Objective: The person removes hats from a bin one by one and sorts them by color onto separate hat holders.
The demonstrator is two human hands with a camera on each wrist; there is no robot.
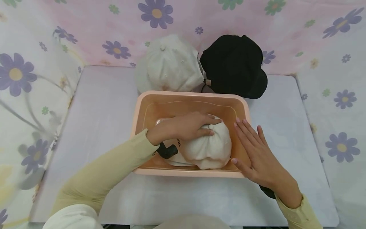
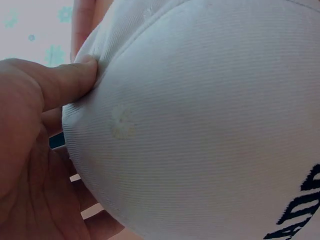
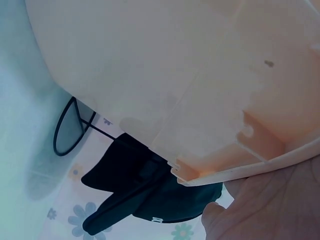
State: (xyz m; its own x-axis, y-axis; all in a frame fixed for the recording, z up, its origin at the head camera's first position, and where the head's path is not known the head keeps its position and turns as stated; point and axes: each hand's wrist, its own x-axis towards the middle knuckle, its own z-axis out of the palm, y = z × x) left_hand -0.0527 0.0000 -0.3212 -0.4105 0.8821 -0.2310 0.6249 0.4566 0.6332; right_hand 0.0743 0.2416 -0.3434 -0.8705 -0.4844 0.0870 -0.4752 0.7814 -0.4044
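A white cap (image 1: 211, 151) with black lettering sits inside the peach plastic tub (image 1: 188, 173). My left hand (image 1: 191, 127) reaches over the tub's left side and grips the cap's crown. In the left wrist view the thumb (image 2: 75, 82) presses the ribbed white fabric, with the fingers along the crown's edge, partly hidden behind it. At the tub's right rim rests my right hand (image 1: 257, 156), its fingers straight and side by side. The right wrist view has that palm (image 3: 275, 210) against the rim, below the tub's outer wall (image 3: 150, 65).
Behind the tub, a second white cap (image 1: 171, 63) and a black cap (image 1: 233, 65) stand side by side against the pink flowered backdrop (image 1: 94, 25). The tub is on a pale table (image 1: 100, 105). Flowered cloth walls (image 1: 343, 121) rise on both sides.
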